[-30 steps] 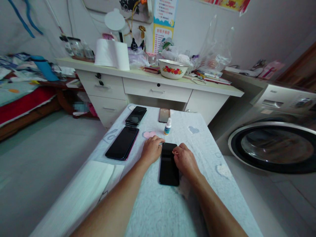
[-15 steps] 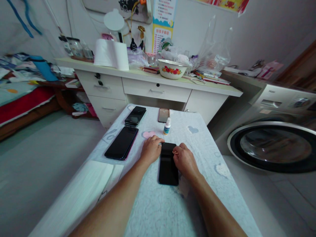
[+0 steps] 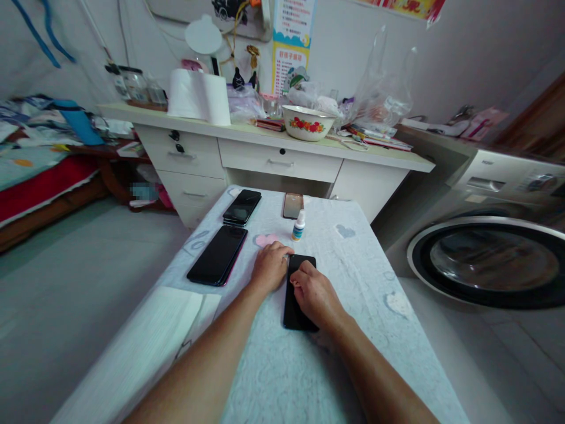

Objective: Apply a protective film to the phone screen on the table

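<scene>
A black phone (image 3: 300,312) lies screen up on the cloth-covered table. My left hand (image 3: 270,265) rests at its upper left edge, fingers bent, and what it grips, if anything, is hidden. Over the phone's upper half is my right hand (image 3: 314,288), its fingers pinched on something small that I cannot make out. Just beyond the phone stands a small white bottle (image 3: 299,226) with a blue label. To the left lie a large dark phone (image 3: 218,256) and, farther back, a stack of phones (image 3: 242,206). A brownish phone case (image 3: 293,206) lies near the far edge.
Folded white cloth or paper (image 3: 154,330) lies along the table's left side. Behind the table is a white desk (image 3: 247,138) bearing a paper roll (image 3: 217,100) and a flowered bowl (image 3: 308,123). A washing machine (image 3: 477,194) with its round door stands at the right.
My right hand has moved left, from the phone's right edge to over its screen. My left hand and the phone have stayed almost in place.
</scene>
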`<state>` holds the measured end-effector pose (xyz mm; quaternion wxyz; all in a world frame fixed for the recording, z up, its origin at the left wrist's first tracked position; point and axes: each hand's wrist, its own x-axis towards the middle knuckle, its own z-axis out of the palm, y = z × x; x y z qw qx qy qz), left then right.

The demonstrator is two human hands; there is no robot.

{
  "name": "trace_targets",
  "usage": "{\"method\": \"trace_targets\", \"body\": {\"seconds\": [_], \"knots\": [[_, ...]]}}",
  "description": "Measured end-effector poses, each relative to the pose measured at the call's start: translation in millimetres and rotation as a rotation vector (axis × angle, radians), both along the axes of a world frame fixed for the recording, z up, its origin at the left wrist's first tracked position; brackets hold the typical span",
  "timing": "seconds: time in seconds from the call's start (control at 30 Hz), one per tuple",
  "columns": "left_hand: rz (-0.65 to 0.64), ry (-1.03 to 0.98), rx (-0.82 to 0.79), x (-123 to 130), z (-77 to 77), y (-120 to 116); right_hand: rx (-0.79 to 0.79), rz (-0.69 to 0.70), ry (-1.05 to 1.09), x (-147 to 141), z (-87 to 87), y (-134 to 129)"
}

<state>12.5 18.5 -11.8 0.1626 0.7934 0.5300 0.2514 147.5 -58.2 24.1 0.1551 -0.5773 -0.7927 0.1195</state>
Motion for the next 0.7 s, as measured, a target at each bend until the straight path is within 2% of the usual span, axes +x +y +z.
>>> {"method": "trace_targets", "body": {"seconds": [0.37, 0.7], "knots": [[-0.018, -0.051, -0.001, -1.5, -6.3, 4.9, 0.009, 0.103, 0.035, -6.5, -0.2, -3.3], [-0.013, -0.052, 0.022, 0.0, -7.3, 5.4, 0.025, 0.040, 0.031, 1.7, -5.7, 0.1]]}}
